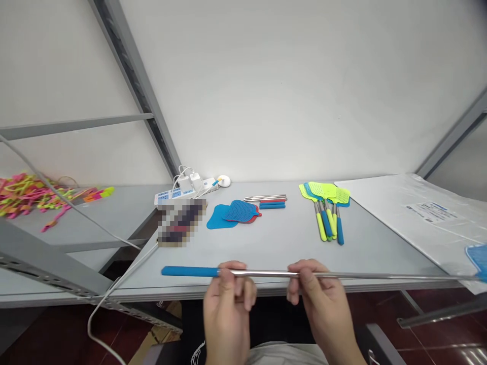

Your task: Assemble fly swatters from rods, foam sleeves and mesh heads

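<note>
Swatter (272,274) is level, L hand (229,299) fingers pinching rod (365,276) nr blue grip (190,271), R hand (323,294) fingers pinching farther along, prob. for balance.

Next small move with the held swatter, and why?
I'd likely slide the right hand toward the left hand, telescoping the rod in: it stretches long between blue handle and blue head, while the bunched swatters look far shorter.

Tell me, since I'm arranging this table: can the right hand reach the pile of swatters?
Probably yes, if the right hand lets go of the metal rod; nothing else seems to block the pile of swatters.
</note>
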Motion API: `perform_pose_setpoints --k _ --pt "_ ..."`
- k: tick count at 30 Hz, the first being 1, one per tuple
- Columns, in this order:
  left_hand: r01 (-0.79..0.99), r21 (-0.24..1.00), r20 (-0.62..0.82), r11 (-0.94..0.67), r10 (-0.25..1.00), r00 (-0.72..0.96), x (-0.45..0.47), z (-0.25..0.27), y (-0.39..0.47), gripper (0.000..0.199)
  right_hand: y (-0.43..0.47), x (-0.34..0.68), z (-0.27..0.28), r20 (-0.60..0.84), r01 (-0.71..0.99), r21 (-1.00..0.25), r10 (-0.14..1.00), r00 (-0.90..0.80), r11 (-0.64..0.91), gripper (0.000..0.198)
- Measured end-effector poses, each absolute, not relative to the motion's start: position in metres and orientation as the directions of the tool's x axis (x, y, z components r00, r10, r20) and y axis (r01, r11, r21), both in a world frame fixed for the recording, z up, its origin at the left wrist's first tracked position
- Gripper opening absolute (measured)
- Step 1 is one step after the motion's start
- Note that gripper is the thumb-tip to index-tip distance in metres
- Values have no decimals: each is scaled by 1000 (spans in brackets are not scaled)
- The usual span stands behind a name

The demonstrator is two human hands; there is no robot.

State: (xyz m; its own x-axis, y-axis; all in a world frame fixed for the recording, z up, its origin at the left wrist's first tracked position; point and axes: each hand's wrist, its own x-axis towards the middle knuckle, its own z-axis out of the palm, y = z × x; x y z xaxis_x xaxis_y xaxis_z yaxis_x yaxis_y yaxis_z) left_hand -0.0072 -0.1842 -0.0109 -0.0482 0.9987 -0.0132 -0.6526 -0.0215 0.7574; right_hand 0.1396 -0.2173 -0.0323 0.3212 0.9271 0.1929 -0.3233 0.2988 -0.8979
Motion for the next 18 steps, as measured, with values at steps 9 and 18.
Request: perform_pose_setpoints --k 9,18 --pt "-679 713 22 -173 974 -226 -41 8 -169 25 -222 169 -16 132 -384 -856 864 486 347 19" --pt "-694 674 27 -253 947 -319 -54 17 -158 22 -215 195 -10 41 -477 -791 811 584 383 20"
